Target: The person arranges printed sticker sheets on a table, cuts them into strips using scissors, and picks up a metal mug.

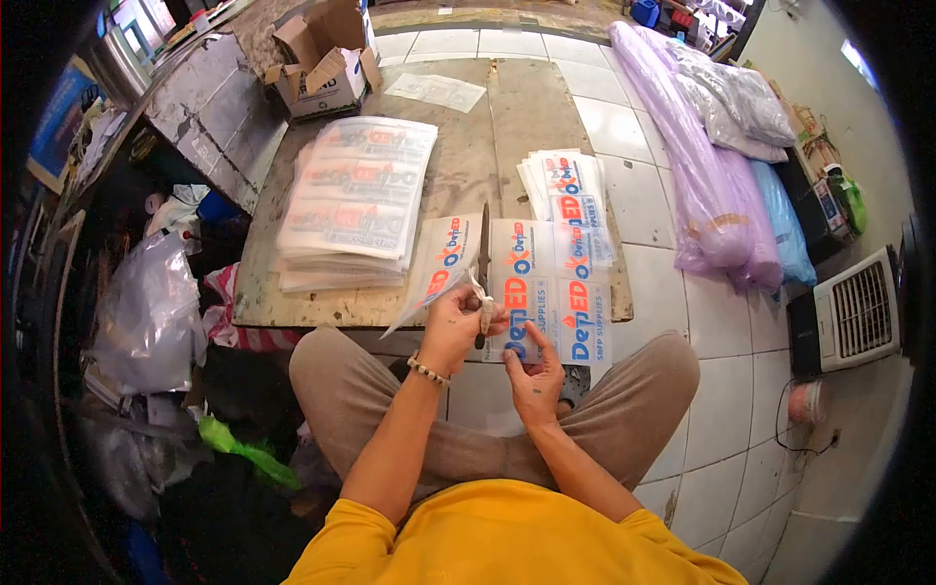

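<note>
My left hand (458, 325) is closed around the wrapped handle of a long dark blade (485, 249), which stands between two parts of a printed plastic sheet. The left part (441, 255) curls up beside my left hand. My right hand (533, 378) pinches the lower edge of the right part (553, 292), which carries blue and red lettering. Under and behind it lies a small pile of printed pieces (565, 185). A thick stack of printed sheets (356, 190) is to the left on the low wooden board (468, 127).
An open cardboard box (327, 83) stands at the board's back left, near a loose sheet (436, 92). Purple plastic rolls (697, 205) lie on the tiled floor at right, by a white appliance (858, 309). Plastic bags (146, 322) fill the left side.
</note>
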The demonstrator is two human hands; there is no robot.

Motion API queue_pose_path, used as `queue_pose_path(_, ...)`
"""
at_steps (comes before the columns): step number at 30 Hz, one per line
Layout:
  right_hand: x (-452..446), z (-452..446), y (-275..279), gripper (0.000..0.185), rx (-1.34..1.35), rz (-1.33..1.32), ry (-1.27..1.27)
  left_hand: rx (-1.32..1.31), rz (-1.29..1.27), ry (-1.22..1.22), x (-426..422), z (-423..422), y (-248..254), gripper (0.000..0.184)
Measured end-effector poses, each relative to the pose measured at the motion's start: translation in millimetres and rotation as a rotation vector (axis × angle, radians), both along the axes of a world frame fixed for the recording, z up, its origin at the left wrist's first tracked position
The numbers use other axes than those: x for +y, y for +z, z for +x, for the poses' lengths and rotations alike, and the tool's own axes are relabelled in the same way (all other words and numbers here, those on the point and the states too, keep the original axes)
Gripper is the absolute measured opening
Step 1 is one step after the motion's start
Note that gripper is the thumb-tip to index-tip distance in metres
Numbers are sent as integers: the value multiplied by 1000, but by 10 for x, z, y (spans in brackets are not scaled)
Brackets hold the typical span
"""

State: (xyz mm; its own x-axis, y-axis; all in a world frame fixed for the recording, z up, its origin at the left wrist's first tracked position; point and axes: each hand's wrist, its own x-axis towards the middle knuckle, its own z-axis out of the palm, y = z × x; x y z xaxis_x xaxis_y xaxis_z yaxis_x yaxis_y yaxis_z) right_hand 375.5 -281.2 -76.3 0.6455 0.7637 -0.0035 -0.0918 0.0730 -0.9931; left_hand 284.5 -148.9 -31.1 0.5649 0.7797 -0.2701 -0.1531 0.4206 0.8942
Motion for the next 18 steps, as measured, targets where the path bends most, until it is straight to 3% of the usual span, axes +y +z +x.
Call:
queue_pose_path(6,22,-20,209,51,78,70,-86,69,-33,-143,-290,-226,172,40)
queue_pose_path(7,23,-18,198,50,91,89,-105,50,-55,-165,-363,-290,165,55)
queue_pose_path(9,52,7,163,47,112,133,-140,44,-108,-193,-497,-440,290,61)
queue_pose_path(11,6,87,80,45,51,8,-119,57,-118,-233,-541,-584,359,72)
queue_pose_path(16,60,270,189,45,173,5,-97,-17,-89,-173,-490,-947,349,70)
queue_pose_path(18,193,295,348,43,284,118,-102,-138,-94,-85,-433,-1022,312,57)
